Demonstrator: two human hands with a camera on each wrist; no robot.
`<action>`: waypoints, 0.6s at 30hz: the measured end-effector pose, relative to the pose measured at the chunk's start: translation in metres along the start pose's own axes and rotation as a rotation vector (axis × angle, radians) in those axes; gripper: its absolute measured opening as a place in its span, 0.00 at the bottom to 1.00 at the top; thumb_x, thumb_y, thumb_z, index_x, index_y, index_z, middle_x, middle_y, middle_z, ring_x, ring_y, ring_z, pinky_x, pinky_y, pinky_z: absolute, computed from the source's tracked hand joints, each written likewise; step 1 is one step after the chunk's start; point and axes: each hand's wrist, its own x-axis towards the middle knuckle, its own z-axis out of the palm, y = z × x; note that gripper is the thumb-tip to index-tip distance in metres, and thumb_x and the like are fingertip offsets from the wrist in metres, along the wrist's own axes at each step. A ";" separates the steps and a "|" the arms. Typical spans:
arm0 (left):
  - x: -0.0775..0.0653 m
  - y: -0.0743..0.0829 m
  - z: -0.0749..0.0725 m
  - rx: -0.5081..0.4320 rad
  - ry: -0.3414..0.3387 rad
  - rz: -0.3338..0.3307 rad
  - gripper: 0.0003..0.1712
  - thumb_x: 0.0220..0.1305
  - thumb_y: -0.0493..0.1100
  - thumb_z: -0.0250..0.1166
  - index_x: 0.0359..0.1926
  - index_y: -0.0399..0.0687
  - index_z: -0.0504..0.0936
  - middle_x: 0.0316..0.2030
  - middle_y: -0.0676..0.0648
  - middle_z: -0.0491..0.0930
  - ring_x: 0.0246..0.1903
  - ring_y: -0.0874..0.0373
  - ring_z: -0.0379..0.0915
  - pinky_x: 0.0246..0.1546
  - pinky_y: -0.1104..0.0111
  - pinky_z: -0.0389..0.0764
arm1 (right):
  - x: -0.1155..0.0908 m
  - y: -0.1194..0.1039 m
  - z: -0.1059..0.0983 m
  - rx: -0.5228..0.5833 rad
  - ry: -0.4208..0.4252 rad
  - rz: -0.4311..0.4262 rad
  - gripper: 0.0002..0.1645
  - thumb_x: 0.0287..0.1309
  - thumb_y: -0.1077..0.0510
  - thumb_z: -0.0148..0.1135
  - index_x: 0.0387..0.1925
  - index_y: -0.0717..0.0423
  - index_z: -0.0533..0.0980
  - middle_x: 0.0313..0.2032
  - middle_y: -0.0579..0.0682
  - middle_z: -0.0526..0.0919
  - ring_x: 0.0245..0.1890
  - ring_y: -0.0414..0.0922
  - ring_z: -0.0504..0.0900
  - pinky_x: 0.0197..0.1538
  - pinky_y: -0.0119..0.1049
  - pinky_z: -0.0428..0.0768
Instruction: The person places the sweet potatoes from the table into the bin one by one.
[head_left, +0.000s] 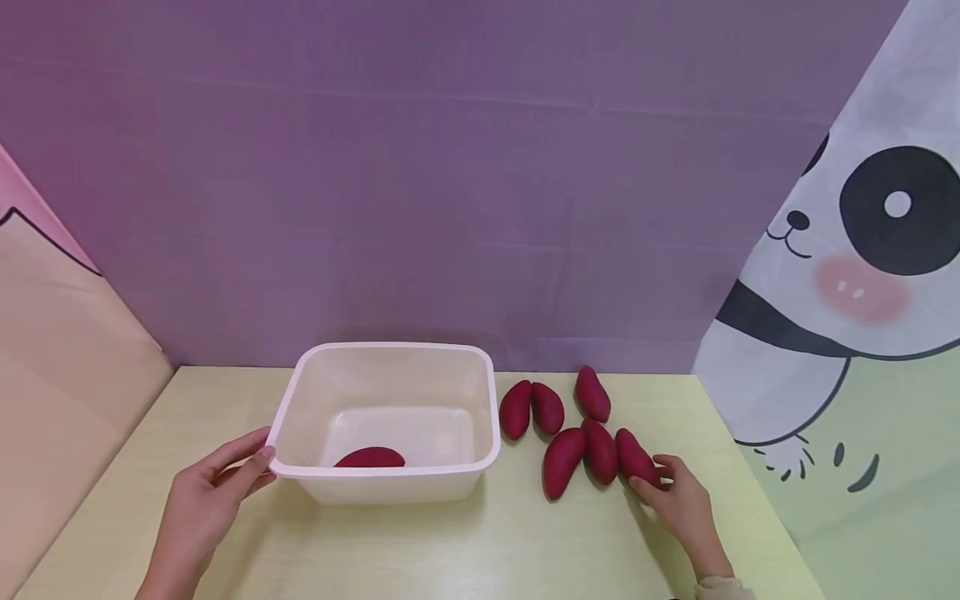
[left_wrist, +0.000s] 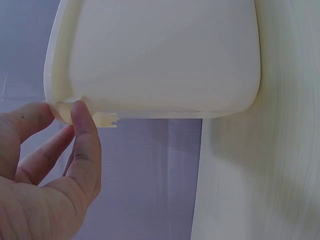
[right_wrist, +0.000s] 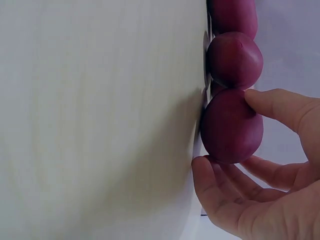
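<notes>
One dark red tuber (head_left: pixel 371 457) lies inside the white tub (head_left: pixel 390 488); six more tubers (head_left: pixel 564 463) lie outside on the table (head_left: pixel 465 550), so the work looks barely begun; the left hand's (head_left: pixel 206 500) fingers pinch the tub's left side; the right hand's (head_left: pixel 681 504) fingers grip the rightmost tuber (head_left: pixel 634 456).

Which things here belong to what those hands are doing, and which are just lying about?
Apparently in use:
white rectangular plastic tub, held by the left hand
six dark-red, oblong, potato-like pieces outside it, one held by the right hand
a seventh piece inside

Just surroundings:
pale wood-grain table
creased purple backdrop
panda-printed sheet
</notes>
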 end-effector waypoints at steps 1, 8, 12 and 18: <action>0.000 0.000 0.000 0.001 0.000 0.001 0.23 0.67 0.41 0.69 0.60 0.37 0.81 0.45 0.62 0.84 0.36 0.63 0.85 0.43 0.73 0.87 | 0.000 0.000 0.000 0.001 -0.001 0.003 0.34 0.60 0.54 0.70 0.58 0.72 0.69 0.48 0.71 0.80 0.46 0.62 0.83 0.50 0.52 0.84; 0.000 -0.001 0.000 -0.032 -0.011 0.022 0.22 0.67 0.39 0.69 0.59 0.35 0.81 0.45 0.60 0.85 0.36 0.63 0.85 0.43 0.71 0.87 | 0.000 -0.004 -0.003 0.004 -0.005 0.026 0.34 0.61 0.53 0.70 0.59 0.71 0.69 0.49 0.71 0.80 0.48 0.63 0.82 0.51 0.54 0.84; 0.001 -0.001 -0.001 -0.025 -0.011 0.018 0.22 0.66 0.39 0.69 0.59 0.35 0.81 0.45 0.60 0.85 0.36 0.63 0.85 0.43 0.71 0.87 | 0.001 -0.005 -0.005 0.011 0.012 0.025 0.34 0.61 0.52 0.70 0.58 0.70 0.70 0.50 0.69 0.80 0.48 0.62 0.82 0.50 0.49 0.84; 0.001 -0.002 -0.001 -0.019 -0.008 0.005 0.23 0.66 0.40 0.70 0.60 0.36 0.81 0.45 0.60 0.85 0.36 0.63 0.85 0.43 0.71 0.87 | 0.003 -0.010 -0.009 0.010 0.052 -0.013 0.33 0.61 0.52 0.71 0.58 0.68 0.70 0.50 0.68 0.80 0.46 0.60 0.84 0.46 0.42 0.85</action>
